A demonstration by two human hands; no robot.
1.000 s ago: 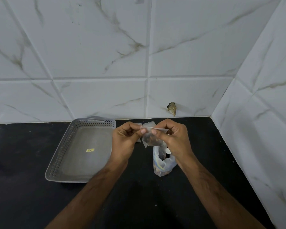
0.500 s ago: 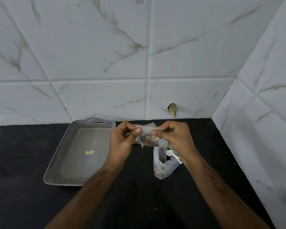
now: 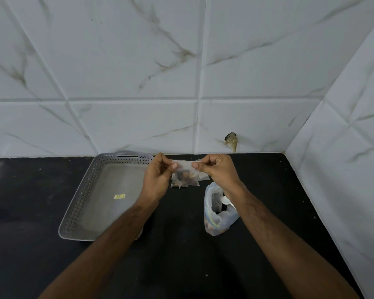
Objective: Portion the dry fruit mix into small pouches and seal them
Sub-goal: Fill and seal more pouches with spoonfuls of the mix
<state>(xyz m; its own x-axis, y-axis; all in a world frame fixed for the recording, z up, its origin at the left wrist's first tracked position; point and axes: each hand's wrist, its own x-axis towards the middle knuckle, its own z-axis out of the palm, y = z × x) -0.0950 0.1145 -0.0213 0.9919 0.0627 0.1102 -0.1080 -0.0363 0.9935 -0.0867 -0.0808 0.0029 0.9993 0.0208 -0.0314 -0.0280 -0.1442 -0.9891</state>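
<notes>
Head view: left hand (image 3: 158, 178) and right hand (image 3: 218, 171) each pinch the top edge of a small pouch (image 3: 185, 174) holding dry fruit, above the black bench (image 3: 181, 255). Bulk bag (image 3: 219, 214) at 5 o'clock of it; grey tray (image 3: 82, 201) at 8 o'clock.

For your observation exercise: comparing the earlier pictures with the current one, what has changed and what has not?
Both hands drew slightly apart along the small pouch top: left hand leftward, right hand rightward, each still pinching it. Nothing was released. The big bag and grey tray stayed put.
</notes>
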